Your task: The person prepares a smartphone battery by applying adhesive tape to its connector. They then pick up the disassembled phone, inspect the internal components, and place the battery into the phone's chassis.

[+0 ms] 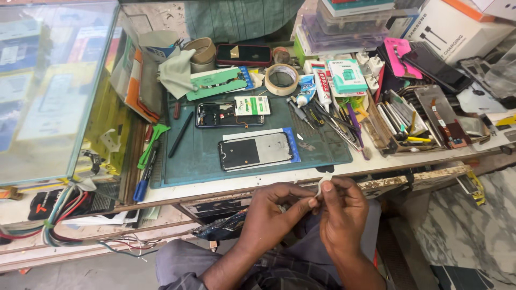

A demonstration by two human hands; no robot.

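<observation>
Both hands, left hand [271,212] and right hand [343,209], meet below the workbench edge [269,180], fingertips pinching a small white strip [324,183] between them, near the opened phone [257,151] on the green mat [199,156].

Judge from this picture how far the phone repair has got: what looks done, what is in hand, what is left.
Done: the opened phone lies on the green mat with its insides bare, and the screen panel lies apart below it. In hand: both hands, left hand and right hand, pinch a small white strip over the lap. Left: the two phone halves are not yet rejoined.
</observation>
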